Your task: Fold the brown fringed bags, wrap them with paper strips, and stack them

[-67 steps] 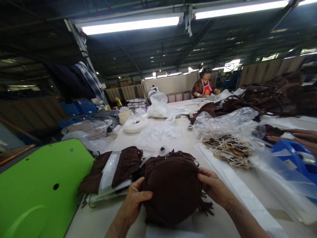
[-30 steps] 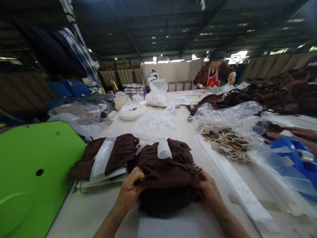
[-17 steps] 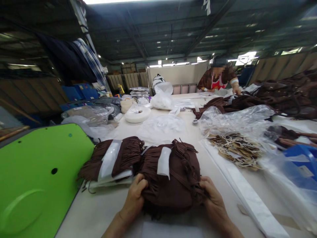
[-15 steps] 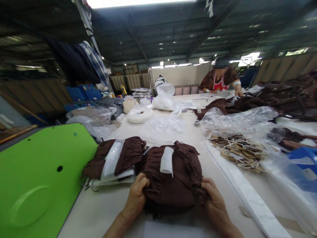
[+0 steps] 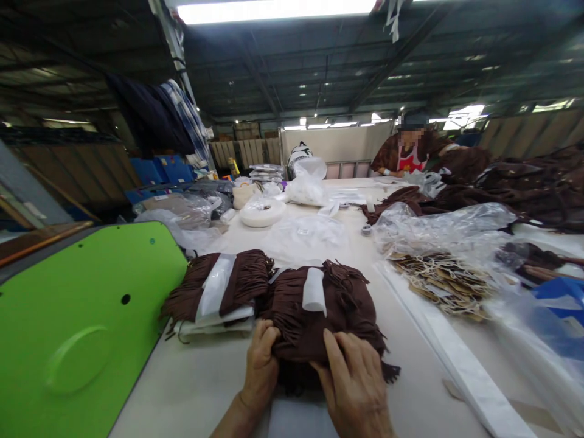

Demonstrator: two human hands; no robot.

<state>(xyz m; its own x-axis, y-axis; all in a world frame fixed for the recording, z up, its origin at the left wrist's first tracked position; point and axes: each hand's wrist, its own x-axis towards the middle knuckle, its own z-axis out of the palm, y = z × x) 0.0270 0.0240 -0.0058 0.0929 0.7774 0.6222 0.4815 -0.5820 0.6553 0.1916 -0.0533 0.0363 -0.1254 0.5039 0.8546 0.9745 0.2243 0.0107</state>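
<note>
A brown fringed suede bag [image 5: 314, 310] lies on the white table [image 5: 214, 383] right in front of me, a white paper strip [image 5: 314, 291] hanging over its top. My left hand [image 5: 261, 365] is closed, pinching the bag's near left edge. My right hand [image 5: 353, 383] lies flat on the bag's near front with its fingers stretched out. To the left lies a stack of similar brown fringed bags [image 5: 219, 286] wrapped with white paper.
A bright green panel [image 5: 82, 328] fills the left. Clear plastic bags [image 5: 438, 225] and a heap of tan tags [image 5: 442, 280] lie on the right, with a blue item [image 5: 561, 292] beyond. A pile of brown bags [image 5: 524, 182] sits far right; a person in a red apron [image 5: 410, 155] works at the far end.
The bag was folded over, fringe and paper strip now on top. My right hand moved from the bag's right edge onto its front, fingers flat. The camera shifted left.
</note>
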